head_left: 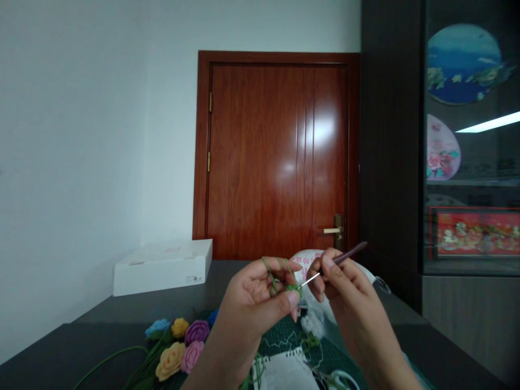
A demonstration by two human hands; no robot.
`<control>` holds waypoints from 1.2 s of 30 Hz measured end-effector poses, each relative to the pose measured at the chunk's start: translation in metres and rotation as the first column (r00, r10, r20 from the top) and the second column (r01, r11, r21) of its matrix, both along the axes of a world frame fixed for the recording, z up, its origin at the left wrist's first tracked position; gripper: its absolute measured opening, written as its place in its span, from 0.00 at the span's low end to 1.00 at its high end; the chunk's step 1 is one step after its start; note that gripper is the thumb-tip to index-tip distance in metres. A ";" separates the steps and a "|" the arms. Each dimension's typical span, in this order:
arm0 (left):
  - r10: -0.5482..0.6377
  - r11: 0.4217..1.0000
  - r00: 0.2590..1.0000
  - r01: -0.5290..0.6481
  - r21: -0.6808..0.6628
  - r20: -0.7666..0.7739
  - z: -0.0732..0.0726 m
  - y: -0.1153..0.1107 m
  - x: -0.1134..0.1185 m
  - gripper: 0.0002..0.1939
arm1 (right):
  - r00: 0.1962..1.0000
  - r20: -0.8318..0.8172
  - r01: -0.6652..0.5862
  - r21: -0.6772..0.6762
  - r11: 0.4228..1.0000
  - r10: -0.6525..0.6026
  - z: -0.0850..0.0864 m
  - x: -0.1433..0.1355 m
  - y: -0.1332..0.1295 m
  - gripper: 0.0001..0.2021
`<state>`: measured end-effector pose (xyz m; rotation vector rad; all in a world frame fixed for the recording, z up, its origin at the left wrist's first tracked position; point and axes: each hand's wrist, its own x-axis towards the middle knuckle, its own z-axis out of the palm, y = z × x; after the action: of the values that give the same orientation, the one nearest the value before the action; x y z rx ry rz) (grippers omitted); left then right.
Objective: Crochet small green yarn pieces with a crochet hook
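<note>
"So, where's the green crochet piece (293, 290)?"

"Low in the view, right of centre, pinched between the thumb and fingers of the left hand (258, 303). Call it the clock's hub."

"And the green yarn (265, 264)?"

"Looped round that hand's fingers, at about ten o'clock."

"What about the right hand (347, 284)?"

"Clamped on the crochet hook (349, 252), whose dark handle points to two o'clock. Its metal tip meets the piece, though I can't fairly say whether it passes through a stitch; the detail is too small."

"Further out?"

"A white notepad (284, 374) at six on a green mat (283, 329), flowers (192, 355) at eight, a white box (162, 271) beyond nine, a printed white bag (303, 260) at one, the wooden door (260, 157) at twelve."
</note>
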<state>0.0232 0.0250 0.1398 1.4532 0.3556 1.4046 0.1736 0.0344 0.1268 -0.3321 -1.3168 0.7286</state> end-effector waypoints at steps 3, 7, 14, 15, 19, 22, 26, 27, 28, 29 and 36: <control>-0.065 0.998 0.997 0.065 -0.010 0.039 0.002 -0.002 -0.001 0.13 | 0.956 -0.057 -0.290 -0.078 0.954 0.286 -0.003 -0.009 0.006 0.16; 0.022 1.000 0.995 -0.020 -0.017 0.096 0.004 -0.008 0.001 0.12 | 0.997 -0.017 -0.065 0.168 0.984 0.069 -0.009 -0.016 0.008 0.11; 0.075 0.988 0.967 -0.039 -0.148 0.244 -0.003 -0.016 0.014 0.14 | 0.622 -0.167 0.603 0.726 0.332 -0.765 -0.014 -0.003 0.000 0.08; 0.007 0.985 0.972 0.034 -0.171 0.233 -0.003 -0.016 0.014 0.15 | 0.645 -0.150 0.585 0.728 0.358 -0.750 -0.015 -0.001 0.001 0.08; -0.245 0.937 0.952 0.281 -0.208 0.183 0.001 -0.012 0.009 0.15 | 0.889 -0.070 0.354 0.731 0.583 -0.452 -0.016 -0.003 0.006 0.05; -0.314 0.923 0.934 0.342 -0.174 0.173 0.005 -0.010 0.004 0.13 | 0.960 -0.174 0.280 0.547 0.789 -0.220 -0.016 -0.011 0.007 0.03; -0.377 0.903 0.914 0.398 -0.160 0.147 0.003 -0.007 0.000 0.11 | 0.978 -0.209 0.051 0.361 0.931 0.027 -0.011 -0.015 0.003 0.07; -0.388 0.900 0.912 0.406 -0.157 0.135 0.002 -0.006 -0.001 0.10 | 0.975 -0.205 -0.018 0.328 0.945 0.089 -0.010 -0.015 0.001 0.08; -0.401 0.896 0.908 0.417 -0.153 0.123 0.001 -0.005 -0.002 0.09 | 0.967 -0.206 -0.084 0.296 0.952 0.149 -0.008 -0.014 0.000 0.09; -0.414 0.892 0.904 0.427 -0.146 0.109 0.000 -0.004 -0.003 0.08 | 0.957 -0.207 -0.146 0.261 0.954 0.203 -0.007 -0.014 -0.001 0.10; -0.180 0.982 0.982 0.183 -0.047 0.050 -0.002 0.000 -0.002 0.10 | 0.978 -0.164 -0.097 0.209 0.973 0.132 -0.008 -0.022 0.002 0.08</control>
<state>0.0211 0.0246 0.1376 1.3738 0.2227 1.2701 0.1517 0.0365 0.1186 -0.0281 -1.2347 0.6993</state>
